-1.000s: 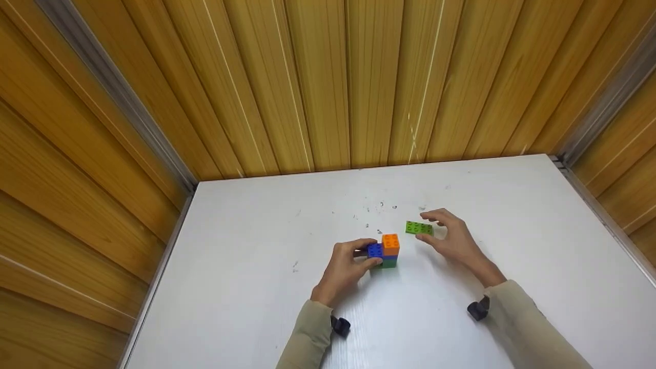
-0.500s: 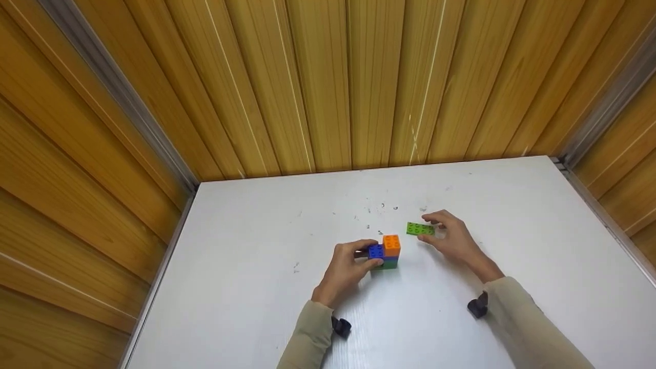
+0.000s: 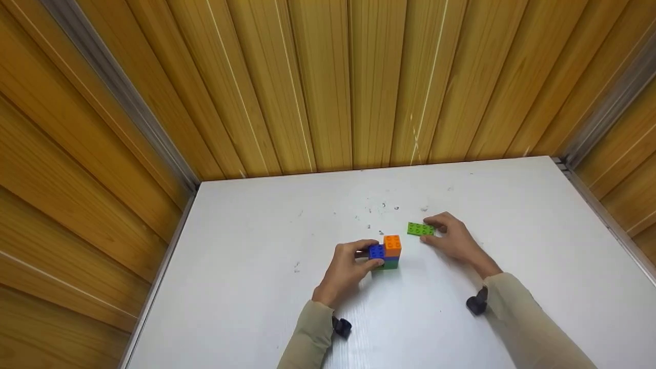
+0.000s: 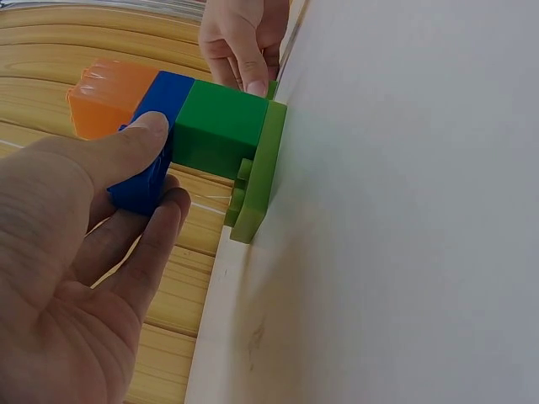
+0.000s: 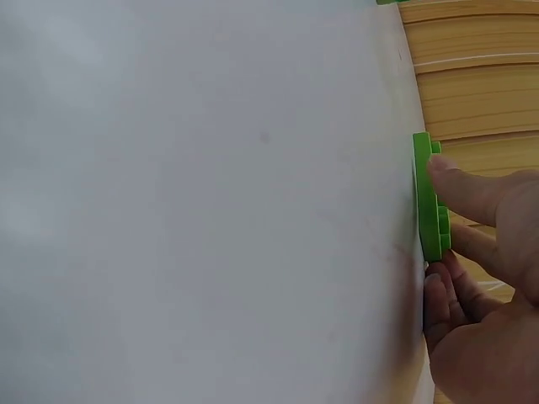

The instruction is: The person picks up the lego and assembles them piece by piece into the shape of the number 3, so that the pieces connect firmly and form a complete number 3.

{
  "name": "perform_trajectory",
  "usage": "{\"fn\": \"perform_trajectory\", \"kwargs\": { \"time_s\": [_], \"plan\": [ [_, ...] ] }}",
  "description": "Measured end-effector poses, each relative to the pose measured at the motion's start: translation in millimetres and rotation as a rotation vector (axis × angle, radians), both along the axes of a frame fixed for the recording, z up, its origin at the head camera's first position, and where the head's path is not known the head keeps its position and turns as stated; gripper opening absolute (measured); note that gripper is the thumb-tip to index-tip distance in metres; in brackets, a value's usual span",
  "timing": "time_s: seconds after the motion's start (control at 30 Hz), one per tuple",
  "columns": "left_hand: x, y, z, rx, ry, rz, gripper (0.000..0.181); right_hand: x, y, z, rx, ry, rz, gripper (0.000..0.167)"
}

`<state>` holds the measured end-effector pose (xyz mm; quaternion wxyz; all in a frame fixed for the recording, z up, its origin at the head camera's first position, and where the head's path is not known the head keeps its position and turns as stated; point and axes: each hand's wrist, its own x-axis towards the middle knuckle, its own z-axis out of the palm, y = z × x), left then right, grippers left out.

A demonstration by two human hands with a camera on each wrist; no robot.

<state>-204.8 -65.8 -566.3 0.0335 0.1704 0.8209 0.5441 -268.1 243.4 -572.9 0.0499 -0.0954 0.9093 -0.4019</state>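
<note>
My left hand [image 3: 344, 267] grips a small stack of toy building bricks, its thumb and fingers around the blue brick [image 4: 173, 91]. An orange brick [image 3: 392, 246] sits on one half of the blue one, whose other studs show. Beneath the blue is a dark green brick [image 4: 221, 128], standing on a flat light green brick [image 4: 263, 181] on the table. To the right, my right hand [image 3: 453, 239] pinches a separate flat light green brick [image 3: 420, 229] by its right end. In the right wrist view, the thumb lies against this brick [image 5: 428, 198], which is flat on the table.
A white table [image 3: 246, 287] with small dark marks lies under both hands. Wood-patterned panels [image 3: 328, 82] rise behind it and at the sides, with metal framing [image 3: 148, 123] at the corners. Each wrist bears a small black camera [image 3: 342, 327].
My right thumb and fingers have drawn together onto the flat light green brick. My left hand and the stack keep their place.
</note>
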Motion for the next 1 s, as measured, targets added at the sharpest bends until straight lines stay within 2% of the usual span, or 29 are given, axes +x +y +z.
{"fn": "perform_trajectory", "kwargs": {
  "time_s": [0.27,0.63,0.77,1.0],
  "plan": [
    [-0.7,-0.1,-0.3,-0.008,-0.01,0.004,0.042,-2.4,1.5,-1.5,0.003,-0.01,0.01,0.049],
    [0.4,0.7,0.1,-0.012,-0.035,0.012,0.044,-3.1,0.5,-1.6,0.015,0.024,0.001,0.041],
    [0.8,1.6,0.1,-0.021,-0.046,0.018,0.044,-2.2,1.1,-0.6,0.01,0.007,-0.013,0.04],
    [0.6,1.4,0.4,-0.035,-0.011,0.019,0.043,0.0,2.6,3.7,-0.008,-0.016,-0.038,0.044]
  ]
}}
